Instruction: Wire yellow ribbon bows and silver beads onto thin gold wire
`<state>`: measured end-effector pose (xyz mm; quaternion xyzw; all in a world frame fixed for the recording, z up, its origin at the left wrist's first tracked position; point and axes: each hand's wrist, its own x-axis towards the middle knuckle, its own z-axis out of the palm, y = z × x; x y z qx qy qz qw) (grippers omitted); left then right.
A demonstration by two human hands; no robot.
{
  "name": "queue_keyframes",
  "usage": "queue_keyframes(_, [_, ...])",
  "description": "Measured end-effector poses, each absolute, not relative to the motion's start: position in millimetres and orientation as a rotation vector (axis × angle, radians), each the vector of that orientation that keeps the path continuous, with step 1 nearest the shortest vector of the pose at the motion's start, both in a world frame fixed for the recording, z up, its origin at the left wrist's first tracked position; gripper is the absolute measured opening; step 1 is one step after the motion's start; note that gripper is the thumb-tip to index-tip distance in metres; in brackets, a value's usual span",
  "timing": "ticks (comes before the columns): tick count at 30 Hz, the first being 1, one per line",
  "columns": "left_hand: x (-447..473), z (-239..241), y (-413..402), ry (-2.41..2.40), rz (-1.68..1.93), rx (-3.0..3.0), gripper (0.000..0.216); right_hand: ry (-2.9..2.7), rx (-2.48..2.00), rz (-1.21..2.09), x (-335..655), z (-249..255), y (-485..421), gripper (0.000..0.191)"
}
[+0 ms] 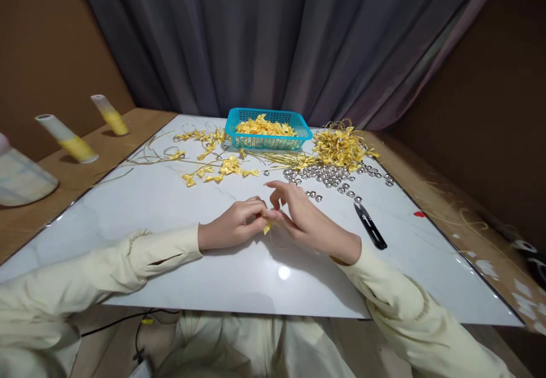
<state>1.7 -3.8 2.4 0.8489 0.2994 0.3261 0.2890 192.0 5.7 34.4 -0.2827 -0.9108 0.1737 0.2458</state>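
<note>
Two hands meet over a small yellow piece (267, 228)

The left hand (234, 224) and the right hand (309, 221) come together low above the white surface (170, 207), near its middle. Both forearms enter from the lower corners, in pale sleeves (164, 260). The left hand is closed: its fingers are bent inward, and its thumb and forefinger press together on the small yellow piece. The right hand is partly open, with its back turned upward; the forefinger is raised and curved, and the thumb reaches to the left fingertips. I cannot tell if the right hand also grips the piece, because the fingers overlap there.

The small yellow piece is at the meeting point of the fingertips. Only a short, pointed end is visible, hanging below them; it is bright yellow and looks like ribbon. The rest of it is hidden by the fingers.

Beyond the hands, loose yellow bows (230, 166) lie on the surface, in front of a blue basket (268, 142) which contains more yellow pieces (264, 126). To the right are a heap of yellow bows with cords (341, 149), many silver pieces (330, 174) and black snips (370, 226), which lie near the right wrist.
</note>
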Motion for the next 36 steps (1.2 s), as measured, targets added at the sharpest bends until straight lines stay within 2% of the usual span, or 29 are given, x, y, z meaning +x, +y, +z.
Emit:
queue_keyframes(7, [3, 1, -6, 0.821, 0.761, 2.137, 0.022, -2.297, -0.666, 0.809, 181, 24, 4, 0.043])
queue_keyframes(10, [5, 3, -7, 0.818, 0.731, 2.123, 0.024, -2.192, -0.684, 0.857, 180, 23, 5, 0.045])
queue_keyframes(16, [5, 3, -8, 0.769, 0.667, 2.125, 0.025, -1.963, -0.764, 0.71, 189, 25, 17, 0.032])
queue_keyframes(21, [6, 2, -6, 0.73, 0.665, 2.17, 0.023, -1.793, -0.793, 0.57, 208, 45, 29, 0.026])
queue_keyframes(27, [6, 3, -6, 0.682, 0.66, 2.235, 0.023, -1.562, -0.803, 0.266, 246, 71, 47, 0.027])
queue_keyframes(36, [7, 5, -5, 0.642, 0.611, 2.245, 0.023, -1.527, -0.89, 0.192, 263, 72, 53, 0.026])
